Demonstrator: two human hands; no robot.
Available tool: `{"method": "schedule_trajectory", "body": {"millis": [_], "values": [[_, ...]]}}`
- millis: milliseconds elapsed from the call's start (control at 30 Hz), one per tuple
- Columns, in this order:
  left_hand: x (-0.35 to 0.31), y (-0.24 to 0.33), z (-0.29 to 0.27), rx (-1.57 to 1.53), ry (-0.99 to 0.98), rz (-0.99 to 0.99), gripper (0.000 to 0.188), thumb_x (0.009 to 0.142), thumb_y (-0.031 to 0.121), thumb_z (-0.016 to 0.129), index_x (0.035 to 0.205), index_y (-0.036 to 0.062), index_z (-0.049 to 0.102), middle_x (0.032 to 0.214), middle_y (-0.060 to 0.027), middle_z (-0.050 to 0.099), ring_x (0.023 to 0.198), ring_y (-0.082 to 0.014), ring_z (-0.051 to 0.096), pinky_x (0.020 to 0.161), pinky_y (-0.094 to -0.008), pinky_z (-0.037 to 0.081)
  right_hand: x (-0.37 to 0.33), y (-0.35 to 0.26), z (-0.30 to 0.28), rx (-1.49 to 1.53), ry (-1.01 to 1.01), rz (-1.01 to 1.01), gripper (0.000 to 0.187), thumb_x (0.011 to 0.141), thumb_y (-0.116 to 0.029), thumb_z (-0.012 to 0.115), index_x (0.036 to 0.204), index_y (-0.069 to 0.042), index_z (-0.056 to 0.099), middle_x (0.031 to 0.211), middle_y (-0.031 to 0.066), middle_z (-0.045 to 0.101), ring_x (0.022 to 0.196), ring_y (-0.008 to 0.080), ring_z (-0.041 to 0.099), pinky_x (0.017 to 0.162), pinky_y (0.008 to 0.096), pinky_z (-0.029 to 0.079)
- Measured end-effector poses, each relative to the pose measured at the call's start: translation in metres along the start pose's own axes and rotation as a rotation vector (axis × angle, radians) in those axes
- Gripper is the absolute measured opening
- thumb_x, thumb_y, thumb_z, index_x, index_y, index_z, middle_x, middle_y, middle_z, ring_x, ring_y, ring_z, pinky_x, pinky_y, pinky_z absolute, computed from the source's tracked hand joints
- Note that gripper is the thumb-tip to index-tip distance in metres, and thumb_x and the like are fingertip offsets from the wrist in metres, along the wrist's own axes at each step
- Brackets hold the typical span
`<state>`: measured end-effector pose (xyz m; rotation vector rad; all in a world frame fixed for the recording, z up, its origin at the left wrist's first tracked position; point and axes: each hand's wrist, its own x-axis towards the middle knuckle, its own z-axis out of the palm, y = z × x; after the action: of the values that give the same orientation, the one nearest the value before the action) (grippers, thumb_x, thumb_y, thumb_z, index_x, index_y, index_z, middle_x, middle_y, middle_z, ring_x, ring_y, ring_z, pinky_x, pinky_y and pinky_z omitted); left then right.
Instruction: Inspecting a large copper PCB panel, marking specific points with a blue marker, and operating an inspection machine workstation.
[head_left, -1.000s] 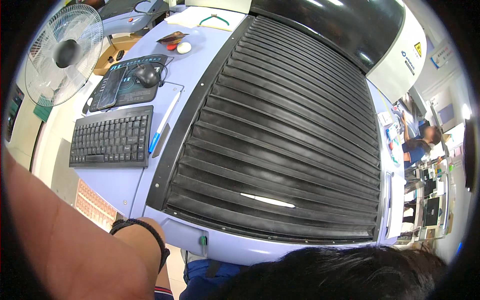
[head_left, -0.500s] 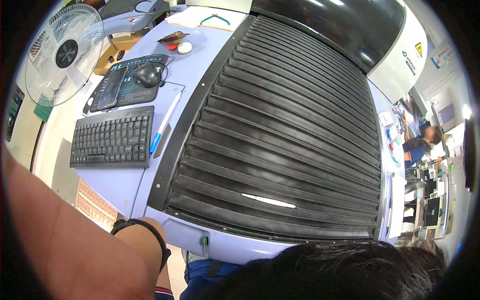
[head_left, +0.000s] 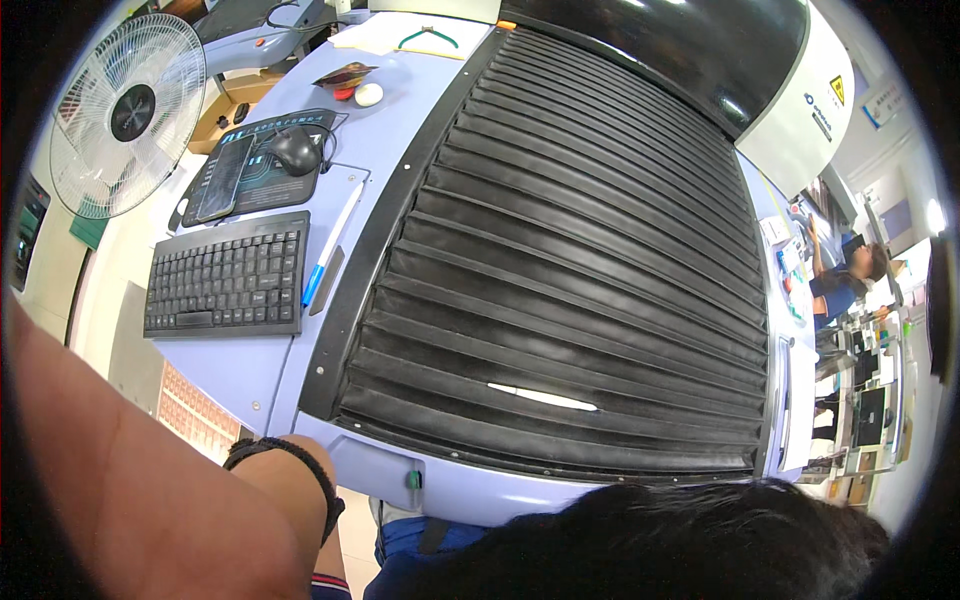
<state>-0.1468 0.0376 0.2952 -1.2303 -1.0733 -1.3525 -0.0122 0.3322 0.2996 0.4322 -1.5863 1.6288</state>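
Note:
Bare skin of my left hand or forearm (head_left: 150, 490) fills the lower left, very close and out of focus. No fingers show there, and nothing held is visible. Beside it is a bent limb with a black frilly band (head_left: 330, 490) round it; whose it is I cannot tell. My right hand is out of sight. The nearest things on the pale blue machine top are a black keyboard (head_left: 228, 275) and a white pen with a blue end (head_left: 335, 240). A slim white stick-like object (head_left: 545, 397) lies on the black ribbed bellows cover (head_left: 570, 270).
A black mouse (head_left: 297, 150) and a phone (head_left: 226, 175) rest on a dark mat. Green-handled pliers (head_left: 430, 37) lie farther back. A white fan (head_left: 130, 115) stands at left. Dark hair (head_left: 640, 540) covers the bottom. A person (head_left: 845, 285) is at far right.
The whole view has shifted very slightly. The person at far right has moved a little. Objects on the machine have stayed in place.

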Motion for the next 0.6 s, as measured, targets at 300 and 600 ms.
{"method": "schedule_trajectory", "body": {"millis": [300, 600], "values": [[0.0025, 0.0006, -0.0018, -0.004, -0.003, -0.002, 0.047, 0.104, 0.042, 0.046, 0.116, 0.0014, 0.065, 0.120, -0.0149, 0.065, 0.111, -0.0258, 0.059, 0.098, -0.0458, 0.046, -0.0015, 0.0004, -0.0013, 0.003, -0.002, 0.008, 0.033, 0.105, -0.031, 0.050, 0.089, -0.003, 0.054, 0.088, 0.0143, 0.060, 0.065, 0.0225, 0.057, 0.053, 0.0305, 0.047], [0.0037, 0.0012, -0.0024, -0.008, -0.006, -0.008, 0.047, 0.104, 0.042, 0.045, 0.117, 0.0012, 0.065, 0.122, -0.0155, 0.065, 0.113, -0.0263, 0.059, 0.099, -0.0464, 0.046, -0.0006, 0.0007, -0.0038, -0.004, -0.004, 0.017, 0.034, 0.106, -0.032, 0.050, 0.088, -0.003, 0.054, 0.088, 0.0143, 0.060, 0.063, 0.0222, 0.057, 0.051, 0.0298, 0.047]]}}
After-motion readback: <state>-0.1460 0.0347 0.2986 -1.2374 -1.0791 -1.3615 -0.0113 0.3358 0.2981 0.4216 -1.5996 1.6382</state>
